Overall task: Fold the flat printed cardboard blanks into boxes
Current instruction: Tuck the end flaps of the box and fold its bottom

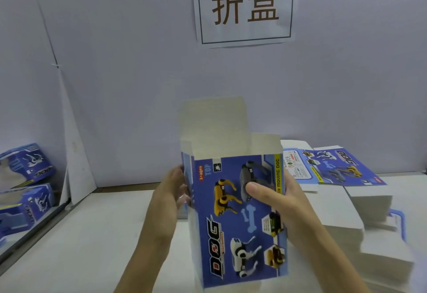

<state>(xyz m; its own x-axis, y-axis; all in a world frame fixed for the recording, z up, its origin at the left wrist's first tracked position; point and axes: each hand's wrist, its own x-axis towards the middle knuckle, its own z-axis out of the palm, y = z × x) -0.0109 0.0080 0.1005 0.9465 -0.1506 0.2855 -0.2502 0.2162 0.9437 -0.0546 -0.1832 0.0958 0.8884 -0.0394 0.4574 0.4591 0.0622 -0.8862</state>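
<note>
I hold a blue printed cardboard box (233,230) upright above the table, its printed dog panel facing me. It is opened into a tube and its white top flaps (215,122) stand up unfolded. My left hand (169,191) grips the box's left side wall. My right hand (280,198) grips the right edge, thumb pressed on the front panel. The box's lower end is near the frame's bottom edge, and I cannot see whether it is closed.
A stack of flat blanks (379,230), white side up, lies on the table at right. Printed blanks (335,168) lie behind it. Two folded blue boxes (25,191) sit at the far left. A white partition wall with a paper sign (245,6) stands behind the white table (92,235).
</note>
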